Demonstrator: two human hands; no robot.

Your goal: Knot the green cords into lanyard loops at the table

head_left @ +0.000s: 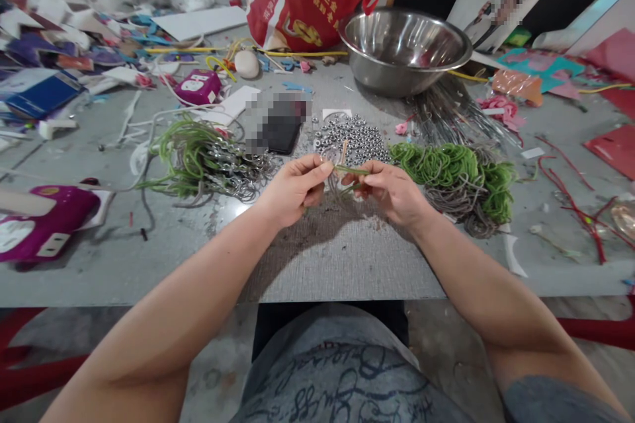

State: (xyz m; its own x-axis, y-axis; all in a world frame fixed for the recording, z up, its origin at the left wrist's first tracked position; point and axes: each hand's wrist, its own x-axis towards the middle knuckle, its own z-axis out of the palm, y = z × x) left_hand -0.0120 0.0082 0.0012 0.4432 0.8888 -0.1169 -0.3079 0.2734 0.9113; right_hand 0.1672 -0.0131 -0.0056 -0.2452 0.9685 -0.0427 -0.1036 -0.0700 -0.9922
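Between my two hands a green cord (350,170) is stretched above the table. My left hand (297,188) pinches one end of it between thumb and forefinger. On the other side, the fingers of my right hand (389,188) are closed on the same cord. Just beyond them lies a heap of small silver beads (354,135). To the right rest bundles of green and grey cords (451,175). Left of my hands is another pile of green cords (186,152), with silver metal pieces (231,162) at its near side.
A steel bowl (404,73) stands at the back beside a red bag (317,0). A dark phone (282,124) lies behind my left hand. Purple power strips (54,221) sit at the left. Scraps (64,39) cover the far left, and red cords (578,211) lie right.
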